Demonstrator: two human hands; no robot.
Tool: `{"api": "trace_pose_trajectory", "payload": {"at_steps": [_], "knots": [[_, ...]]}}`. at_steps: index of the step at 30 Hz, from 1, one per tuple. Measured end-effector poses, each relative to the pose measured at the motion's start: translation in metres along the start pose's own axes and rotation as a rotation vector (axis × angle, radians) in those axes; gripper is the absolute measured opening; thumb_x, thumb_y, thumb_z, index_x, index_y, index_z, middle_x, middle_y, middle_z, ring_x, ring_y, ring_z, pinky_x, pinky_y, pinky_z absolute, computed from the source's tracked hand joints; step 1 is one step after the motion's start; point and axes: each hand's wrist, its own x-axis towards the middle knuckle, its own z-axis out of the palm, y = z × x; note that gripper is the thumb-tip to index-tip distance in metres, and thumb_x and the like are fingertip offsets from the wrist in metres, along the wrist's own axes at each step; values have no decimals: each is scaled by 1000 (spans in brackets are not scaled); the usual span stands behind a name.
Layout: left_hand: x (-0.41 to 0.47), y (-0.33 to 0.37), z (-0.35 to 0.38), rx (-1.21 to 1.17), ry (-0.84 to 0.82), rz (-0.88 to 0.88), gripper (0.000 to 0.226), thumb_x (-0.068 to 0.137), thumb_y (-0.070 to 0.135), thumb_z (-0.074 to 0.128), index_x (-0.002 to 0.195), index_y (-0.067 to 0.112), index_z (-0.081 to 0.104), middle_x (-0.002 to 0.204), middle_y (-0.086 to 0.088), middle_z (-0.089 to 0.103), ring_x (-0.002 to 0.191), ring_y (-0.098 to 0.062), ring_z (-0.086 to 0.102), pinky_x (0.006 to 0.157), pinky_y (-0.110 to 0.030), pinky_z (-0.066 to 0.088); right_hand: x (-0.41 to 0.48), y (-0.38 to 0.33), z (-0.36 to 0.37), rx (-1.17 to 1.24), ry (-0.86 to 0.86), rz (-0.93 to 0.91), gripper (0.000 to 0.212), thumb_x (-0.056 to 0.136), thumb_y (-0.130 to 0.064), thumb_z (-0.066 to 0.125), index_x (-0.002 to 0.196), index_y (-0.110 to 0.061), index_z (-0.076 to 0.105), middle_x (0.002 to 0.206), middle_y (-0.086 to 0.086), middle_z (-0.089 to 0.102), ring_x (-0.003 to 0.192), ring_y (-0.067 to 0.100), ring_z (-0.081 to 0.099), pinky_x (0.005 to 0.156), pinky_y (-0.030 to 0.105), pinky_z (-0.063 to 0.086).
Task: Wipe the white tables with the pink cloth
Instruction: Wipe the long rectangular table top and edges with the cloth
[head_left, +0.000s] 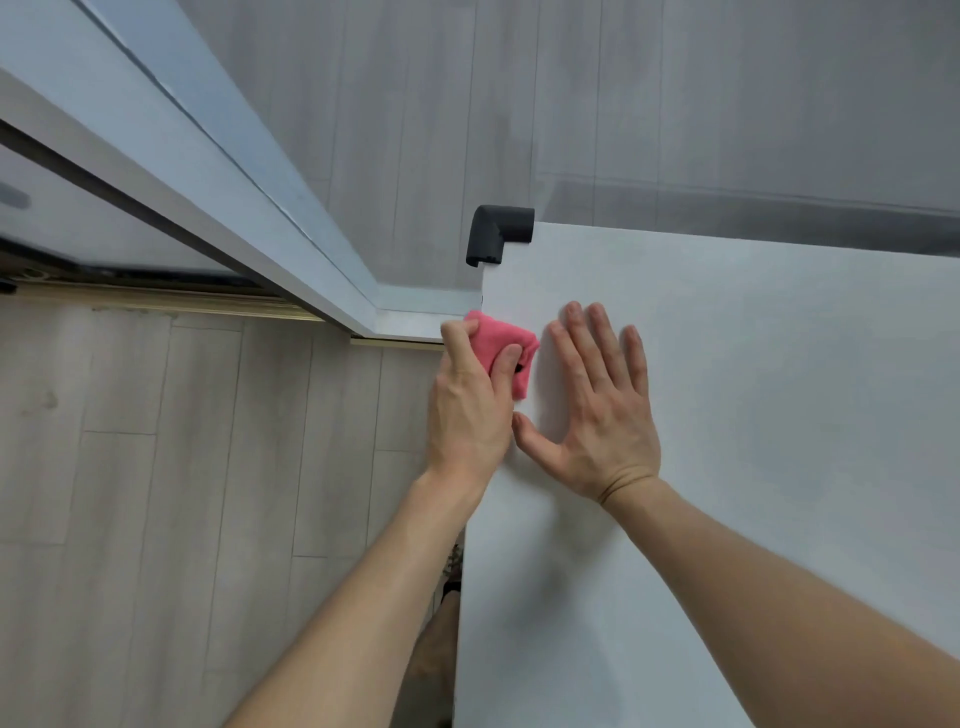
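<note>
We have the white desk (753, 415) filling the right half of the view. Its left edge runs from near to far, with the pale wooden floor (156, 441) to the left of it. Our right hand (597, 415) lies flat on the desk top with the fingers straight and slightly spread, holding nothing, just right of the cloth. Our left hand (470, 410) is at the desk's left edge, thumb and fingers curled round the bunched pink cloth (504, 343). The cloth sits on that edge toward the far left corner, lapping onto the top. A black corner guard (498, 231) caps that corner, a little beyond the cloth.

We judge the step in hand to be wiping the left edge strip up to the corner. The cloth is wadded, so probably only a small patch touches the desk; we would loosen it for wider contact. We should press evenly, run along the edge in overlapping passes and let the flat right hand steady us. Near the guard we should ease off, so the cloth does not catch and tug it loose. We cannot tell from the surface which parts are already clean.
</note>
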Motion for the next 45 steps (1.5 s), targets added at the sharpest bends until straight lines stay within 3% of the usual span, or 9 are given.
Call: {"api": "trace_pose_trajectory", "payload": {"at_steps": [5, 11, 16, 20, 23, 29, 33, 41, 45], "knots": [[27, 10, 6, -23, 19, 0, 35, 110, 41, 57, 122, 14, 38, 115, -4, 63, 92, -23, 61, 67, -24, 37, 1, 0, 0, -30, -26, 0, 107, 96, -72, 54, 172, -6, 18, 182, 11, 8, 169, 30, 4, 133, 63, 13], [10, -1, 4, 30, 91, 165, 37, 108, 34, 64, 136, 11, 56, 149, -7, 48, 123, -17, 54, 93, -18, 44, 1, 2, 1, 18, 24, 4, 104, 94, -68, 60, 171, -6, 26, 181, 10, 15, 169, 30, 10, 133, 64, 16], [15, -8, -7, 48, 128, 281, 34, 100, 33, 76, 126, 13, 69, 139, -1, 59, 119, -15, 61, 95, -19, 49, 1, 1, 1, 43, 58, 1, 101, 95, -67, 60, 169, -5, 31, 180, 11, 20, 168, 30, 14, 132, 65, 18], [30, 1, -1, -17, 198, 227, 36, 100, 33, 77, 128, 12, 72, 137, -2, 65, 124, -16, 63, 103, -9, 41, 1, 0, 1, 29, 50, 14, 101, 94, -67, 58, 169, -5, 31, 180, 10, 20, 168, 30, 14, 131, 65, 19], [-10, -10, -1, -54, 175, 229, 42, 100, 36, 76, 134, 13, 71, 145, -2, 63, 135, -16, 60, 111, -20, 46, 0, -1, 3, 44, 84, 0, 98, 96, -65, 60, 167, -3, 34, 179, 12, 23, 167, 32, 17, 130, 66, 21], [42, 0, 5, -95, 233, 220, 35, 98, 31, 80, 127, 11, 73, 135, -3, 68, 126, -14, 63, 108, -29, 50, 2, 1, 1, 9, 38, -8, 104, 94, -70, 58, 170, -4, 28, 180, 12, 18, 168, 32, 11, 132, 65, 17], [-15, -23, -4, -107, 178, 254, 37, 98, 24, 81, 132, 11, 73, 143, -1, 66, 135, -13, 61, 112, -38, 51, 0, 1, 2, 42, 94, -18, 101, 95, -68, 60, 167, -2, 34, 178, 14, 24, 167, 35, 18, 130, 67, 19], [45, -7, 4, -73, 227, 265, 35, 96, 35, 80, 124, 15, 73, 129, 0, 69, 119, -14, 64, 102, -37, 53, 3, 2, -2, -31, 30, -31, 110, 93, -75, 55, 170, -3, 24, 181, 13, 14, 169, 33, 8, 132, 65, 14], [18, -20, -2, -91, 220, 256, 35, 97, 34, 80, 126, 16, 74, 127, 2, 71, 116, -11, 65, 101, -32, 53, 3, 4, 0, 13, 52, -25, 97, 96, -66, 50, 169, -4, 30, 180, 13, 20, 168, 32, 11, 132, 64, 13]]}}
